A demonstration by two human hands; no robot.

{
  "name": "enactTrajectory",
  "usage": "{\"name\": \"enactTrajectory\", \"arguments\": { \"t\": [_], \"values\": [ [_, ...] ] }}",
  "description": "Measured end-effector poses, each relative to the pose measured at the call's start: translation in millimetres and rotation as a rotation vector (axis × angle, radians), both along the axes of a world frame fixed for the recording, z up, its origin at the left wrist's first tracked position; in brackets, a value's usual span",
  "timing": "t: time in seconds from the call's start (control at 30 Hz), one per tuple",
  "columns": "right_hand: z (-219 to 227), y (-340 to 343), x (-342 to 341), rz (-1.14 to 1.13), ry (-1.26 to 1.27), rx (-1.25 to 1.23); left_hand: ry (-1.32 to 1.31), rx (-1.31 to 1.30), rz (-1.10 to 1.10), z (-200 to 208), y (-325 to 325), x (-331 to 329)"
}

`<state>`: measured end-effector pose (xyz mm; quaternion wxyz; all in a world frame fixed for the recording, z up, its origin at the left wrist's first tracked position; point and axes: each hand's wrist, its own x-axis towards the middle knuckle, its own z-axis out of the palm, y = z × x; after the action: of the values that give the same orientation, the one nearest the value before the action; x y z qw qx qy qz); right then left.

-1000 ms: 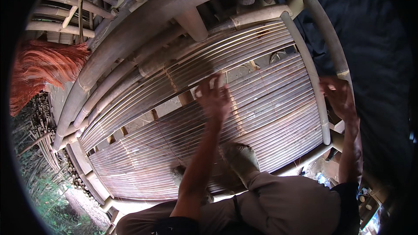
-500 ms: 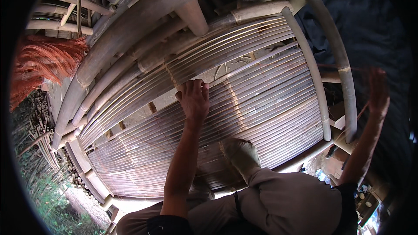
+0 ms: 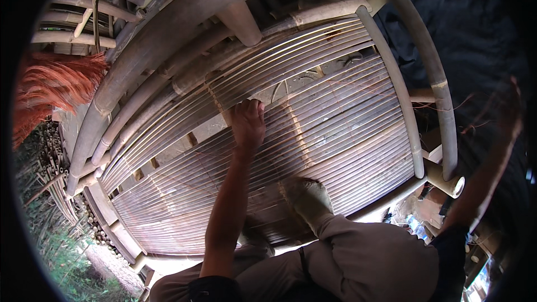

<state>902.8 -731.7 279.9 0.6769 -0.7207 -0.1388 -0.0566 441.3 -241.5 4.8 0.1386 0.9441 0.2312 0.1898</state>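
Note:
Below me lies a bamboo bench frame [image 3: 439, 102] with a seat of thin parallel bamboo slats [image 3: 347, 114]. A long gap runs across the slats. My left hand [image 3: 248, 126] is closed over the slat at the near edge of this gap, fingers curled around it. Far to the right, beyond the frame's end, my right hand [image 3: 514, 109] is raised before dark cloth; motion smears its fingers. Thin reddish strands [image 3: 472, 126] hang between that hand and the frame; whether the hand holds them is unclear. My foot [image 3: 305, 198] rests on the slats.
Thick curved bamboo poles [image 3: 184, 14] form the bench's far side. At the left hangs a bundle of red fibre strands [image 3: 64, 81], above cut bamboo sticks [image 3: 53, 162] and green plants [image 3: 67, 265]. Dark cloth [image 3: 475, 28] covers the right side.
My right hand has swung farther right, away from the frame. The slat at the gap's near edge now lies closer to the slats below it. My left hand has barely shifted.

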Motion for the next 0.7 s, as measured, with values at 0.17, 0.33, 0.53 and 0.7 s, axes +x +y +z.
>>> {"name": "enactTrajectory", "arguments": {
  "t": [0.17,0.33,0.53,0.7],
  "values": [
    [-163.7,218.4,-101.9,0.049,-0.149,-0.733,0.197,-0.078,0.080,8.5,-13.7,4.8],
    [-238.4,348.6,-193.3,0.250,0.161,-1.353,0.018,-0.118,0.064,9.0,-35.2,44.4],
    [-250.1,357.3,-216.8,0.795,0.493,-0.993,0.536,-0.526,0.167,13.5,-54.7,140.9],
    [-237.8,364.7,-200.0,0.839,1.099,-0.681,0.701,-0.594,0.241,-2.6,-50.1,175.6]
  ]
}}
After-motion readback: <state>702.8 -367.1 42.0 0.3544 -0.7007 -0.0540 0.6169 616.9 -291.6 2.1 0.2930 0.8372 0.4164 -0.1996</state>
